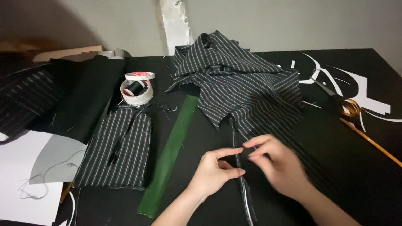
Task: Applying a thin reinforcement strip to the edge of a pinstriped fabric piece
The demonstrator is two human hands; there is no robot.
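A crumpled black garment with thin white stripes (pixel 238 79) lies at the middle of the black table (pixel 335 167). A narrow striped strip (pixel 247 196) trails from it toward me. My left hand (pixel 215 171) pinches that strip between thumb and forefinger at its upper part. My right hand (pixel 276 161) is blurred, just right of the left, with its fingertips at the same spot on the strip.
A green ruler (pixel 169 157) lies diagonally left of my hands. Beside it sits a folded striped piece (pixel 119 148). White tape rolls with a black thread spool (pixel 137 88) stand behind. Gold-handled scissors (pixel 360 123) and white paper scraps (pixel 360 90) lie at right. Paper sheets (pixel 25 175) are at left.
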